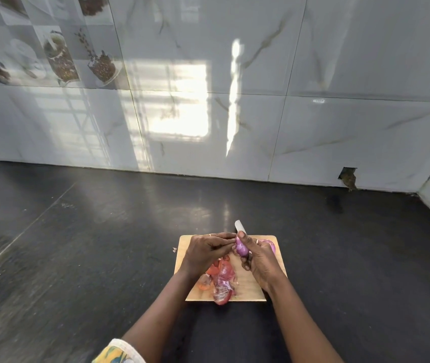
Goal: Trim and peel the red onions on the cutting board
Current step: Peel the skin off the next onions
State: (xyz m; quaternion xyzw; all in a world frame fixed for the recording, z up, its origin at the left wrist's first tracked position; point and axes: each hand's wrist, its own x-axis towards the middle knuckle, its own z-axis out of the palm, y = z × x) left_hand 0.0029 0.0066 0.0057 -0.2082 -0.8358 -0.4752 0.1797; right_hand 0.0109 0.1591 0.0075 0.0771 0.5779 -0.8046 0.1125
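A small peeled red onion point(241, 248) is held above the wooden cutting board point(250, 282) between both hands. My left hand point(203, 251) pinches its left side with the fingertips. My right hand point(259, 260) grips a knife, whose pale blade point(240, 227) sticks up past the thumb, and the thumb presses on the onion. Another red onion point(270, 244) lies on the board's far right corner, partly hidden behind my right hand. A heap of red and papery onion skins point(221, 280) lies on the board's near left part.
The board sits on a dark glossy countertop point(103, 244). A scrap of peel point(174, 249) lies on the counter just left of the board. A grey marble-tiled wall point(234, 100) runs along the back, with a small hole point(348, 178) at its base on the right.
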